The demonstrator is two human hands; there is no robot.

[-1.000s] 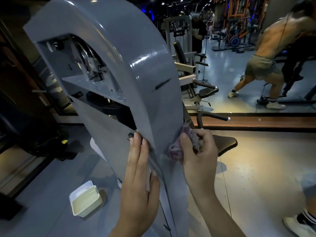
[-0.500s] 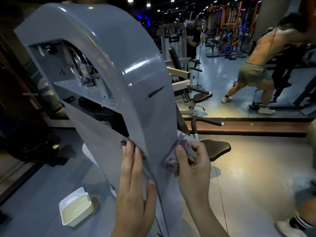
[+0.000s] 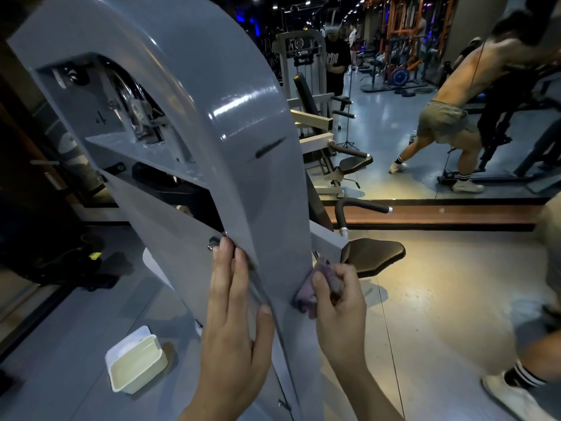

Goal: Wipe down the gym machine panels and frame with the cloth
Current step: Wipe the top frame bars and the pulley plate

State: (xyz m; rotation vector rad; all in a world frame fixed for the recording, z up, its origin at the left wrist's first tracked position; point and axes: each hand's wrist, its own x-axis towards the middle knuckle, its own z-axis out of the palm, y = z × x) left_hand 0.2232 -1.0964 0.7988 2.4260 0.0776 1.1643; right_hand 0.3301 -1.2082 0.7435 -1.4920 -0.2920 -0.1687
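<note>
A tall, curved grey metal machine panel [image 3: 243, 141] dominates a dim gym, its glossy face angled toward the wearer. The left hand [image 3: 233, 326] lies flat against the panel's front edge, fingers straight and close together, apparently steadying the shroud while it is rubbed. On the panel's right side, the right hand [image 3: 337, 302] pinches a crumpled purple cloth [image 3: 306, 291] against the paint, thumb pressing it on. Below the panel, a small white plastic tub [image 3: 136, 361] sits on the floor, probably cleaning liquid kept within reach.

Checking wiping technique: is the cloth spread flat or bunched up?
Bunched: the purple cloth sits crumpled in the right hand, pressed against the grey machine panel.
</note>
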